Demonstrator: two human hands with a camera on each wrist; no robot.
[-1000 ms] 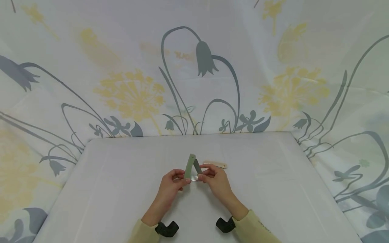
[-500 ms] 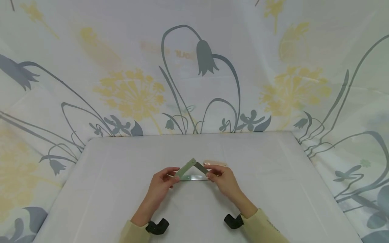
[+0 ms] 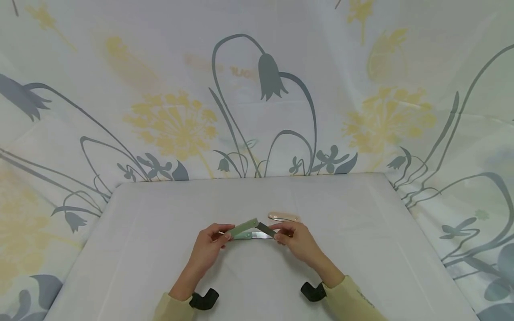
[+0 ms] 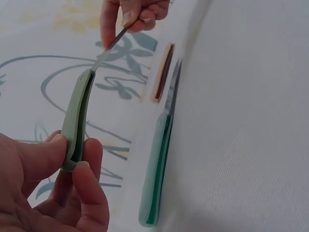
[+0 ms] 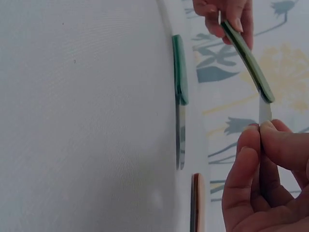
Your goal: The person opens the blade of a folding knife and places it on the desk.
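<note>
Between my hands a green-handled folding knife (image 3: 243, 228) is held above the table, its blade swung well out from the handle. My left hand (image 3: 209, 240) pinches the far end of the handle, thumb on one side and fingers on the other. The blade (image 5: 265, 110) is pinched near its tip by the thumb and fingers of my right hand (image 3: 297, 240). Below lies a second folding knife with a mint-green handle (image 4: 154, 164), unfolded, its blade (image 3: 262, 235) pointing right. A peach-handled folding knife (image 3: 284, 216), folded, lies just beyond my right hand.
The white-covered table (image 3: 361, 249) extends on all sides of the hands. Behind it hangs a cloth (image 3: 180, 67) with grey and yellow flower prints. Black wrist mounts (image 3: 313, 292) sit at both cuffs.
Both hands have moved apart. The held knife has opened from a narrow angle to a wide one, its pivot sinking lower, and the mint-green knife beneath has come into view.
</note>
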